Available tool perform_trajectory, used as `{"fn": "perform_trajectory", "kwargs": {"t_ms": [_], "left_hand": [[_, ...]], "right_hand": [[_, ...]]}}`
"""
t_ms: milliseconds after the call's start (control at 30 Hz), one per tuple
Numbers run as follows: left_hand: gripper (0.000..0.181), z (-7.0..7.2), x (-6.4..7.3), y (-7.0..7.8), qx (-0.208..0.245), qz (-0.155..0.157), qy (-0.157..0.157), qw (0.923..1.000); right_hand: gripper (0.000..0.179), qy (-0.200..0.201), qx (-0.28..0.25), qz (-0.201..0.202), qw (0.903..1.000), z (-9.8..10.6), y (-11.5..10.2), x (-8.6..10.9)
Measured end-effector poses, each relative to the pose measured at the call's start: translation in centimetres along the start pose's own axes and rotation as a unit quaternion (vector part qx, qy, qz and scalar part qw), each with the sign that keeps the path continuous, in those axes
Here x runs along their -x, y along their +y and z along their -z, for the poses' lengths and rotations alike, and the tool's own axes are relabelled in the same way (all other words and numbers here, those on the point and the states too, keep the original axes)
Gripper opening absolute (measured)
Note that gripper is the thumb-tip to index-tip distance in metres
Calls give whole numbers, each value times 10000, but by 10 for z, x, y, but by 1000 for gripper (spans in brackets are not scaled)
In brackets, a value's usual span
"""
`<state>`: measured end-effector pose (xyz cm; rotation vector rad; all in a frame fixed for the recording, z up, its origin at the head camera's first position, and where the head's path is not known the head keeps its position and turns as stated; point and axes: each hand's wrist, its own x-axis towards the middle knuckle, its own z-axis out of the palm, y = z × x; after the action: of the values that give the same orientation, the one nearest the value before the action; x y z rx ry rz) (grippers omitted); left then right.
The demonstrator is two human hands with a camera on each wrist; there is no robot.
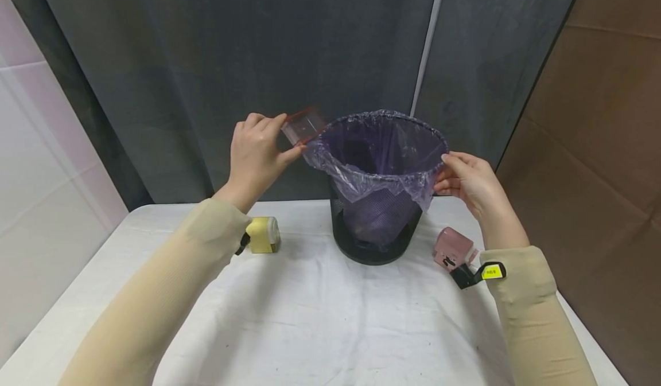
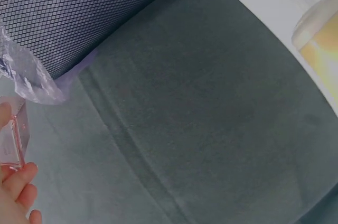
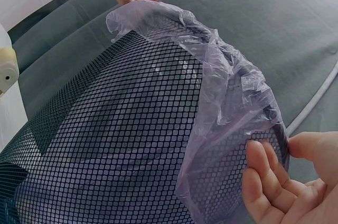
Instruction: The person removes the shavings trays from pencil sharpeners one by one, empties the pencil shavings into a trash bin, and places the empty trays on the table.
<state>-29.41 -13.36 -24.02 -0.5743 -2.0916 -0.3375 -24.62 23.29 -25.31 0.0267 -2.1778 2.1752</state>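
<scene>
A black mesh wastebasket point(image 1: 361, 255) stands on the table, lined with a thin purple plastic bag point(image 1: 356, 185) folded out over its rim. My left hand point(image 1: 255, 151) holds a small clear plastic box with reddish edges point(image 1: 303, 128) between thumb and fingers, at the left side of the rim. In the left wrist view, the box point(image 2: 11, 142) shows close to the hanging edge of the bag point(image 2: 37, 78). At the opposite side, my right hand point(image 1: 467, 182) pinches the bin's rim through the bag; thumb outside the mesh line and curled fingers show in the right wrist view point(image 3: 290, 182).
A yellow case point(image 1: 263, 235) is by the left wrist and a pink case point(image 1: 451, 248) on a black strap by the right. White cloth point(image 1: 330, 328) covers the table. Behind hangs a dark grey curtain point(image 1: 232, 42); a brown sheet point(image 1: 594, 145) borders the right.
</scene>
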Motion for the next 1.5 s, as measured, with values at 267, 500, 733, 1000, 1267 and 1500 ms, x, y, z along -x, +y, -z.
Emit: {"fn": "perform_trajectory", "kwargs": {"t_ms": [267, 500, 733, 1000, 1267, 1500], "left_hand": [[56, 0, 12, -9, 340, 611, -38, 9975], [55, -2, 29, -14, 675, 1424, -312, 9870], [54, -10, 53, -18, 959, 1757, -398, 9789], [54, -19, 79, -21, 1127, 1957, -493, 9729], [55, -25, 100, -18, 1303, 2093, -592, 9673], [55, -31, 114, -14, 1469, 2085, -579, 9652]], "right_hand": [[53, 29, -40, 3, 10000, -1, 1, -1], [53, 66, 18, -30, 10000, -1, 1, 0], [53, 58, 71, -20, 10000, 0, 0, -1], [54, 44, 70, -20, 10000, -1, 0, -1], [55, 44, 117, -34, 9999, 0, 0, -1], [59, 5, 110, -33, 9999, 0, 0, -1]]}}
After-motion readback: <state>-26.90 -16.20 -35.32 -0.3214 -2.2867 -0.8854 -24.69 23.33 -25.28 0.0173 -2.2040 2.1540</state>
